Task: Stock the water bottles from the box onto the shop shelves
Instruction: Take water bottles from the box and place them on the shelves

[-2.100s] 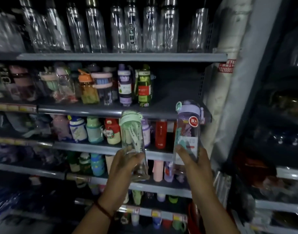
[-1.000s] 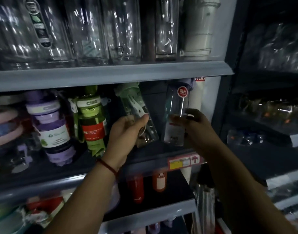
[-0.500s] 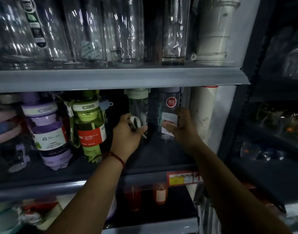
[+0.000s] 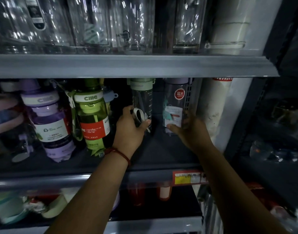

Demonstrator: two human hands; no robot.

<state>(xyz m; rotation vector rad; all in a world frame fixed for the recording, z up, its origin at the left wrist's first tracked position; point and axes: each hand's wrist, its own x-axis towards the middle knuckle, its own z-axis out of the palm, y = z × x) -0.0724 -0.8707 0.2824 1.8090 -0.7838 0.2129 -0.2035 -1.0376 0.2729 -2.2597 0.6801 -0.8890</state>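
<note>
Two clear bottles stand upright at the back right of the middle shelf point(image 4: 161, 156). The green-lidded bottle point(image 4: 142, 97) is on the left, and my left hand point(image 4: 130, 128) grips its lower part and white strap. To its right is the purple-lidded bottle point(image 4: 176, 105) with a red round sticker, and my right hand point(image 4: 190, 130) grips its base and side. Both bottle tops reach up under the shelf above. The box is not in view.
Left of my hands stand a green CILLE bottle point(image 4: 92, 119) and a purple bottle point(image 4: 48, 122). Clear glass bottles point(image 4: 124, 24) fill the top shelf. A white pipe point(image 4: 217, 105) runs down the right side. A price tag point(image 4: 187, 178) sits on the shelf edge, with more bottles below.
Both hands have carried the two bottles up from below and into the middle shelf, then stood them upright at the back. The view has closed in on the shelf.
</note>
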